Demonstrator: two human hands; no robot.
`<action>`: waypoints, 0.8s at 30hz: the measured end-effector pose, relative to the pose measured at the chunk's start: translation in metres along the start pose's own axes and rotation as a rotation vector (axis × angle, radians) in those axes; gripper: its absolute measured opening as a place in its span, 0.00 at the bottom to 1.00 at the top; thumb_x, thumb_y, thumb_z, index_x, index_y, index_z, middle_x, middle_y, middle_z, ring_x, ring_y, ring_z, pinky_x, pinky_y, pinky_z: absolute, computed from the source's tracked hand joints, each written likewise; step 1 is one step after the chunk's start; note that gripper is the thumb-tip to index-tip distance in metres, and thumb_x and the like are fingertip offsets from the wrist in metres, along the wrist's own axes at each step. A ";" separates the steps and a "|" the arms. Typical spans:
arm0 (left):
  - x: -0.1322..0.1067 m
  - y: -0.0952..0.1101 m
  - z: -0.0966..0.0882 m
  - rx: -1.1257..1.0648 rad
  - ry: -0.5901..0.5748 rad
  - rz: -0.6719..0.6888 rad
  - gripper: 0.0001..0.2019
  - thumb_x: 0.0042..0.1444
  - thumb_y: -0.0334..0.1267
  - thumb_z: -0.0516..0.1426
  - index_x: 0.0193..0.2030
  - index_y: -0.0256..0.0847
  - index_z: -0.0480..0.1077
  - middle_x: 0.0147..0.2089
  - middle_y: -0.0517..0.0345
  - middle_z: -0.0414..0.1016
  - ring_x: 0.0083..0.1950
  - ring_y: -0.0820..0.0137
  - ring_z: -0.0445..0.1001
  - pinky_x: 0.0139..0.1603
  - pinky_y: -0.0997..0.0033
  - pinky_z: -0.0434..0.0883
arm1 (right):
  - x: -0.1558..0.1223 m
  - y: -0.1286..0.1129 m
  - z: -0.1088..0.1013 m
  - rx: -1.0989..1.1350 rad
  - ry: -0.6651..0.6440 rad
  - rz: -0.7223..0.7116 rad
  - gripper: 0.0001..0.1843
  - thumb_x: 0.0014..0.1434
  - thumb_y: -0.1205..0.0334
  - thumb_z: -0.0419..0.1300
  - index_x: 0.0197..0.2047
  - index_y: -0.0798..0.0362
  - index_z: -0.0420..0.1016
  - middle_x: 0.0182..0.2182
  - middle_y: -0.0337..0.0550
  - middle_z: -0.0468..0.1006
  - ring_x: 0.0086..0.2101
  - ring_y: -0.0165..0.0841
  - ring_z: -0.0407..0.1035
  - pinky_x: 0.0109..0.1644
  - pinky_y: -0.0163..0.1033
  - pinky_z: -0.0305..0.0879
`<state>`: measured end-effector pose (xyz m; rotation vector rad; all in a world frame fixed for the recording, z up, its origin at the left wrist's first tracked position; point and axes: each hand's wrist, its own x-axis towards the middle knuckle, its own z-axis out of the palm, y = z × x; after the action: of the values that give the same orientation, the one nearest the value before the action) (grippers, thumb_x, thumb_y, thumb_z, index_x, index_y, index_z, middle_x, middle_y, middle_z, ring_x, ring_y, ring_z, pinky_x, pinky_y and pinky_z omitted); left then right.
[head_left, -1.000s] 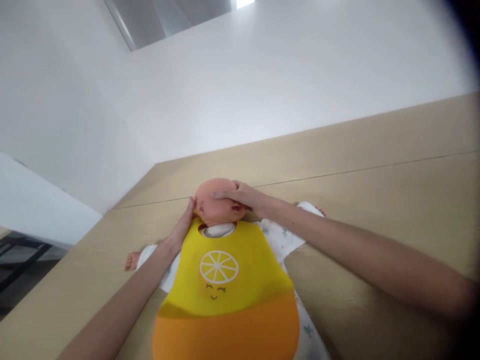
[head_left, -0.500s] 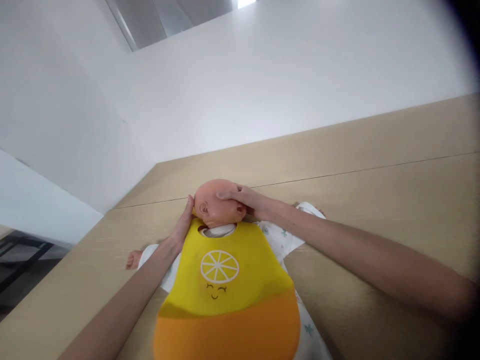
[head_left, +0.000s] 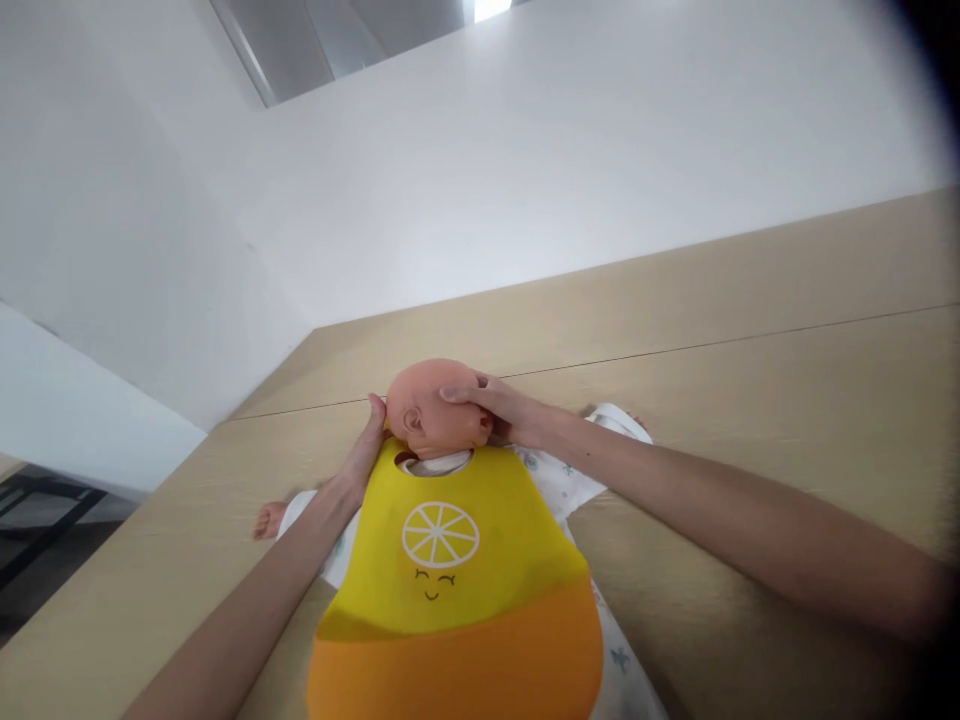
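A baby doll (head_left: 431, 395) lies on its back, its head turned to the right. Over its chest spreads a yellow bib (head_left: 480, 530) with a citrus slice and a smiling face printed on it and an orange pocket at the bottom. My right hand (head_left: 502, 408) grips the doll's head from the right, thumb across its face and the other fingers mostly hidden. At the left side of the head and neck is my left hand (head_left: 367, 445), thumb pointing up beside a bit of yellow bib. Its other fingers are hidden behind the neck.
The doll rests on a light wooden table (head_left: 750, 420) with a thin seam across it. White patterned clothes (head_left: 559, 480) cover its outspread arms. A white wall (head_left: 562, 170) stands behind the table, and a dark metal frame (head_left: 45, 520) shows at the lower left.
The doll's head is turned very slightly further right under my right hand. My left hand has shifted very little, and the bib lies almost as before.
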<state>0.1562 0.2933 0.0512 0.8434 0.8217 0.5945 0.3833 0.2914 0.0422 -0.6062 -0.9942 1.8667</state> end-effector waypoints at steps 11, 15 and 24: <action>0.000 0.003 -0.011 -0.089 0.086 -0.050 0.51 0.66 0.76 0.43 0.74 0.31 0.69 0.59 0.33 0.83 0.62 0.47 0.83 0.69 0.53 0.75 | 0.000 0.004 0.002 0.011 0.053 -0.054 0.47 0.40 0.47 0.86 0.60 0.53 0.75 0.58 0.55 0.80 0.52 0.44 0.79 0.55 0.45 0.82; 0.000 0.003 -0.009 -0.123 0.081 -0.042 0.48 0.68 0.74 0.46 0.75 0.31 0.68 0.57 0.34 0.84 0.61 0.48 0.84 0.69 0.53 0.76 | -0.003 0.002 0.003 -0.016 0.012 -0.065 0.42 0.45 0.48 0.83 0.59 0.54 0.77 0.57 0.55 0.81 0.51 0.42 0.79 0.54 0.43 0.81; 0.000 0.002 0.000 -0.119 0.068 0.003 0.46 0.68 0.72 0.49 0.75 0.31 0.68 0.58 0.35 0.84 0.62 0.47 0.83 0.70 0.54 0.75 | 0.003 0.008 0.000 0.002 0.046 -0.087 0.40 0.48 0.46 0.81 0.60 0.53 0.76 0.59 0.54 0.80 0.53 0.42 0.78 0.55 0.42 0.79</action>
<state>0.1560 0.2941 0.0531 0.7190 0.8386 0.6711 0.3778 0.2913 0.0354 -0.5925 -0.9735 1.7697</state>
